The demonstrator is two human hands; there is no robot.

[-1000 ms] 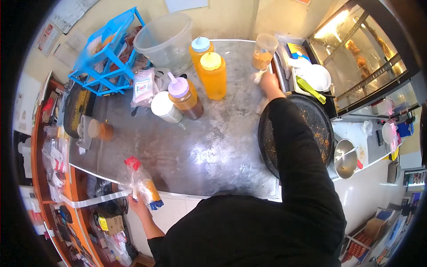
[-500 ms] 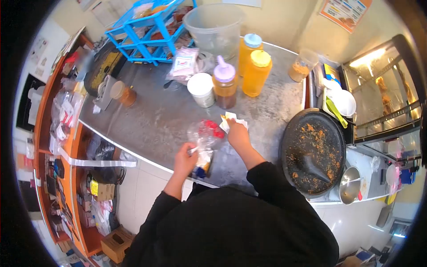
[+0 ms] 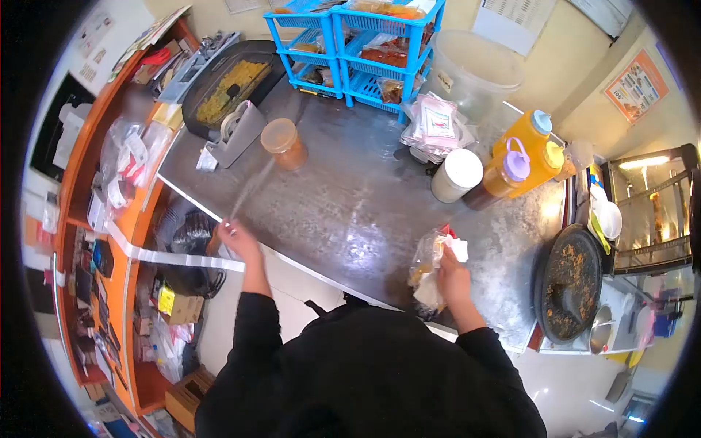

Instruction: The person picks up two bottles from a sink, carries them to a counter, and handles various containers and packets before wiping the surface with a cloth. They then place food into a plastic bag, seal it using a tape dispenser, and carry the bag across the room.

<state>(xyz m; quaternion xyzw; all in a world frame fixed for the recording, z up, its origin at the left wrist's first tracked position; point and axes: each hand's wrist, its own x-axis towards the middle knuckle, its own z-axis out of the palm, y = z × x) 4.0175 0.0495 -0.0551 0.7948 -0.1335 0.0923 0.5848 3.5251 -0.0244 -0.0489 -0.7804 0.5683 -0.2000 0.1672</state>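
My right hand (image 3: 454,281) is closed around a crumpled white tissue (image 3: 458,250), over the front part of the dark table (image 3: 328,197). Right beside its fingers is a clear plastic bag (image 3: 422,264) with red and yellowish contents, partly hidden by the hand. My left hand (image 3: 239,241) is at the table's front-left edge, fingers curled together with a small whitish spot at the tips. What it pinches, I cannot tell. Farther back on that side are a grey tape dispenser (image 3: 244,135) and a lidded jar (image 3: 285,146) of orange-brown contents.
Blue stacked baskets (image 3: 372,55) of packets stand at the back. A white tub (image 3: 457,175), a purple-capped sauce bottle (image 3: 499,179) and a yellow-capped bottle (image 3: 540,171) are right of centre. A black crumb-covered tray (image 3: 571,281) lies far right; orange shelving (image 3: 120,292) is at left.
My view has turned left. My left hand has left the plastic bag and moved left to the table edge. My right hand, still with the tissue, is now beside the bag.
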